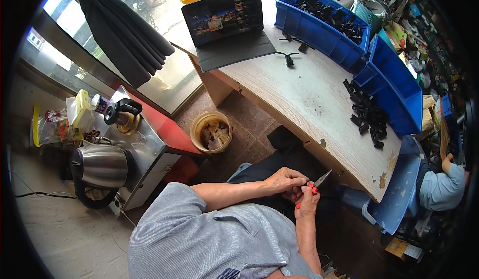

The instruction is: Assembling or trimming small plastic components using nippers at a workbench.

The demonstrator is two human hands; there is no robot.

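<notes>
Over my lap, close to the near edge of the table, my two hands work together. My right hand [308,202] is closed around a red-handled tool with a pointed grey metal end [324,178]; whether it is scissors or pliers I cannot tell. Touching it from the left, my left hand [286,181] has its fingers pinched together. A small dark bit shows at those fingertips, too small to name. On the table to the right lies a heap of small black plastic parts [368,113]. A few more black pieces with short leads [289,59] are scattered near the tablet.
A tablet in a dark case [227,24] stands on the white table [299,89]. Blue bins [324,32] line its far side, one full of black parts. A bucket [211,132] sits on the floor; a steel kettle [102,165] stands left. Another person's sleeve [441,186] shows at right.
</notes>
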